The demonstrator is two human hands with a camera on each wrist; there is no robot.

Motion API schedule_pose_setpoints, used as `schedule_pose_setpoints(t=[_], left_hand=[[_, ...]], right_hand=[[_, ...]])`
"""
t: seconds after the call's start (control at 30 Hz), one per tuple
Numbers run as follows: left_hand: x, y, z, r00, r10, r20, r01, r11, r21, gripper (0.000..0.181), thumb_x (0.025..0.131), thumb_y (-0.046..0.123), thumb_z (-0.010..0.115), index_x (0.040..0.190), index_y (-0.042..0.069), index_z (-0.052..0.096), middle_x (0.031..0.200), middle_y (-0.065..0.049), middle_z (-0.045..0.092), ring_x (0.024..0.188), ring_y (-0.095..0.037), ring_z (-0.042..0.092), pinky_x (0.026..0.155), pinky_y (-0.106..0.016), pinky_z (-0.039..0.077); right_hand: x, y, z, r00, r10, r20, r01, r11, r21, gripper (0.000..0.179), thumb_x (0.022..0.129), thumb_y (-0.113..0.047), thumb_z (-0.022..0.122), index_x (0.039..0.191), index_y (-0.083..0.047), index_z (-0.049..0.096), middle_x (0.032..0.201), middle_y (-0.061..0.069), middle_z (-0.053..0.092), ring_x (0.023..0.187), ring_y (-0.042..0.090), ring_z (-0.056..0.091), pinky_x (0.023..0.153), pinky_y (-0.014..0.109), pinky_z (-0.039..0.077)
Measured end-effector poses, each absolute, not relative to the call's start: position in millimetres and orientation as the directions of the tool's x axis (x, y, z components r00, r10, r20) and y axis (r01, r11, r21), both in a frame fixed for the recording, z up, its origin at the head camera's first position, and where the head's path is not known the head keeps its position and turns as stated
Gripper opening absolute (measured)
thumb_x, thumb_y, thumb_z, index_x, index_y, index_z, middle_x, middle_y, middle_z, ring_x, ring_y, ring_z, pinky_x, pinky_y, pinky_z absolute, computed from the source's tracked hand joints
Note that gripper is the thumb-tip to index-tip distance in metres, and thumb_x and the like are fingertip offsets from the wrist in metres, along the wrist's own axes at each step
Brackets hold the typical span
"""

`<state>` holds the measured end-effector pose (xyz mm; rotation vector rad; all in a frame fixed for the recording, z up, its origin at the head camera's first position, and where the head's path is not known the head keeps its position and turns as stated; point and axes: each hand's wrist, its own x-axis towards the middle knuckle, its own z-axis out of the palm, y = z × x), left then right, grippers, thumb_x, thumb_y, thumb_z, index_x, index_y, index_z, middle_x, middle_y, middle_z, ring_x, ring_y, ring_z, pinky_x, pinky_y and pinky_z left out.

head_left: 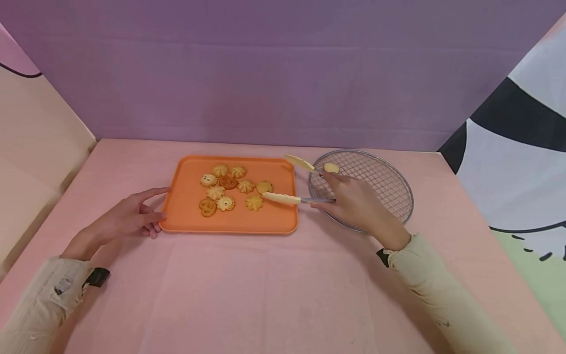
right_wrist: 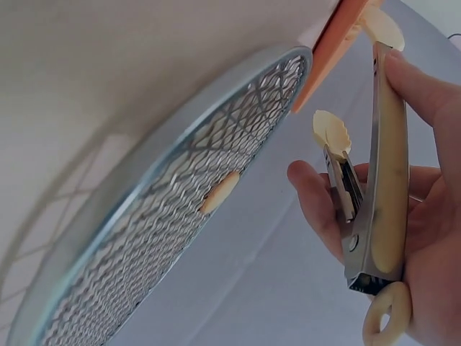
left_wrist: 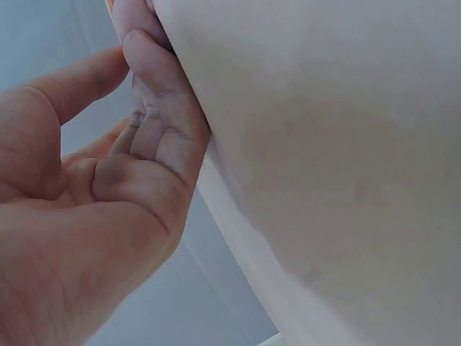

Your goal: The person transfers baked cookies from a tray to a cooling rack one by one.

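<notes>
My left hand (head_left: 126, 216) holds the left edge of an orange tray (head_left: 243, 223), index finger and thumb at the rim; the left wrist view shows the other fingers curled. On the tray lie several cookies (head_left: 215, 192), some star-shaped, some pretzel-shaped, some round. My right hand (head_left: 355, 201) grips metal tongs (head_left: 283, 198) with cream-coloured scalloped tips. The tongs' arms are spread apart, with nothing pinched between them. Their lower tip hangs over the tray beside a round cookie (head_left: 265, 187); the other is near the tray's upper right corner.
A round wire rack (head_left: 380, 182) with a metal rim stands right of the tray, partly under my right hand. One plain oval cookie (right_wrist: 220, 192) lies on it. Pink cloth (head_left: 230, 290) covers the table, and a purple backdrop (head_left: 274, 88) rises behind.
</notes>
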<state>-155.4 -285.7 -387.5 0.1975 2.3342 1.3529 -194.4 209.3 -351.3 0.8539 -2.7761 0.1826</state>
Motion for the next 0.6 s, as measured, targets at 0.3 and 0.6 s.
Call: schedule_pose_setpoints(t=[0.3, 0.6], left_hand=[[-155.2, -285.1, -386.1, -0.898, 0.329, -0.292, -0.081, 0.529, 0.845, 0.078, 0.096, 0.006, 0.063, 0.158, 0.004, 0.017, 0.078, -0.013, 0.067, 0.064, -0.022, 0.066, 0.062, -0.032, 0.059], [-156.1, -285.5, -388.8, -0.899, 0.319, -0.299, -0.086, 0.540, 0.837, 0.078, 0.096, 0.007, 0.064, 0.158, 0.005, 0.017, 0.078, -0.013, 0.067, 0.064, -0.022, 0.066, 0.063, -0.032, 0.060]], right_hand=[[-198.7, 198.3, -354.8, -0.782, -0.565, 0.263, -0.593, 0.805, -0.034, 0.062, 0.084, -0.050, 0.077, 0.121, -0.004, 0.061, 0.099, 0.012, 0.069, 0.064, 0.023, 0.063, 0.051, 0.041, 0.052], [-199.9, 196.2, -355.7, -0.765, -0.579, 0.283, -0.613, 0.789, -0.042, 0.056, 0.086, -0.045, 0.077, 0.123, -0.004, 0.065, 0.098, 0.011, 0.071, 0.065, 0.021, 0.063, 0.052, 0.042, 0.053]])
